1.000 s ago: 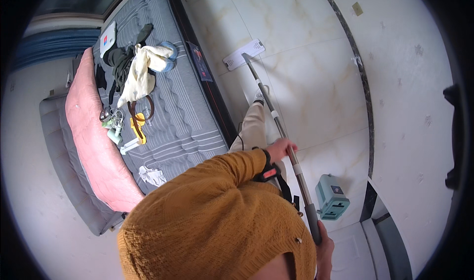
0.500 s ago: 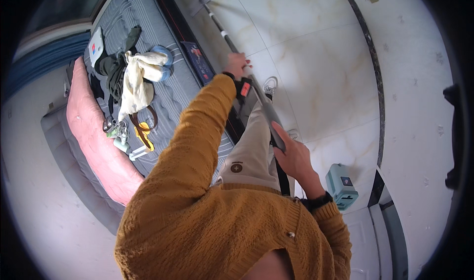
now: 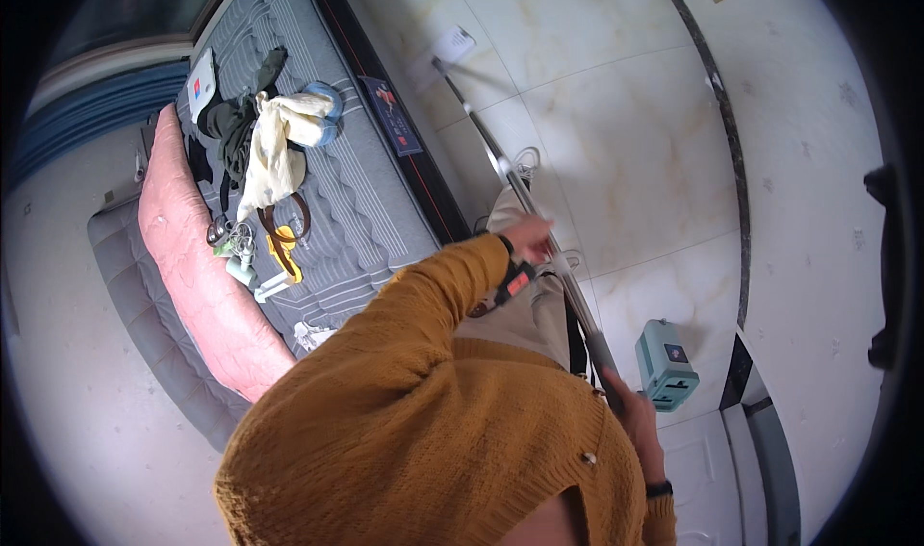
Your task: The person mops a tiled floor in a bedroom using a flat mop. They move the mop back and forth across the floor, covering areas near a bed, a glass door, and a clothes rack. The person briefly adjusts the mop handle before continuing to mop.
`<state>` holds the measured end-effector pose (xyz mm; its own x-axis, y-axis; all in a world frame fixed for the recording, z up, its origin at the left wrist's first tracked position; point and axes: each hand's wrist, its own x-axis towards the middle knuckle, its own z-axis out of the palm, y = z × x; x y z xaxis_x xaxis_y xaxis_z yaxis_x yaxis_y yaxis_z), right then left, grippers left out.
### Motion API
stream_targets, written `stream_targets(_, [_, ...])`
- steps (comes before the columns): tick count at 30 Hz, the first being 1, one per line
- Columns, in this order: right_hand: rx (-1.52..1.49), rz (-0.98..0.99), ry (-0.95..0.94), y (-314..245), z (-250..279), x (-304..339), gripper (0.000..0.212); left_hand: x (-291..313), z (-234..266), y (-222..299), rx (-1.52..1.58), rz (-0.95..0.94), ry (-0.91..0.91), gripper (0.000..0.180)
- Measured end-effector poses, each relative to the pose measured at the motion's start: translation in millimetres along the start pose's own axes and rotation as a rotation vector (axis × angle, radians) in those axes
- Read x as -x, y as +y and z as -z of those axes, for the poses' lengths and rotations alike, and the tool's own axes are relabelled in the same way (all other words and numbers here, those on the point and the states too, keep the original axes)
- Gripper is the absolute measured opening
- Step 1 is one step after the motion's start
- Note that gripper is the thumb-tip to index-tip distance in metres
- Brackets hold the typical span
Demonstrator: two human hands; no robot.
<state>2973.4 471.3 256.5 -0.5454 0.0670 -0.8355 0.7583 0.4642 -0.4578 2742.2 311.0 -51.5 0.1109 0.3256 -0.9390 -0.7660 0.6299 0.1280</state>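
Note:
A flat mop with a long pole (image 3: 575, 296) slants across the floor in front of me. Its pale flat head (image 3: 447, 53) lies on the tiles near the bed's side. My left hand (image 3: 527, 239) is closed round the middle of the pole, beside my thigh. Close to my right side, my right hand (image 3: 633, 413) wraps the grey grip at the pole's upper end. Both forearms wear dark bands, and a black and orange device sits at my left wrist.
On my left is a bed with a grey striped mattress (image 3: 375, 214), a cream cloth bag (image 3: 272, 161), dark clothes (image 3: 231, 132) and a pink quilt (image 3: 192, 257). A teal case (image 3: 666, 365) stands on the floor at my right. A wall with a dark skirting (image 3: 722, 103) runs beyond.
Both hands have drawn back toward my body and to the right, bringing the mop with them. The mop head has slid nearer across the tiles.

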Motion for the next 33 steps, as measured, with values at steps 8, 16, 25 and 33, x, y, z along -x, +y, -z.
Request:
stream_targets(8, [-0.056,-0.244,0.078,42.6,-11.4,145.2,0.052,40.4,-108.8,-71.9,0.286,0.27,-0.207,0.029])
stream_targets(16, [0.031,-0.02,0.168,30.7,-29.2,91.6,0.056,16.8,-56.1,-59.4,0.662,0.037,-0.146,0.003])
stream_targets(25, [-0.05,0.381,0.24,-93.7,26.2,-152.4,0.066,14.9,115.8,165.2,0.493,-0.656,0.123,0.006])
stream_targets(33, [-0.025,0.431,0.304,-237.6,85.2,-327.1,0.059,73.8,170.0,307.7,0.199,-0.664,0.419,0.025])
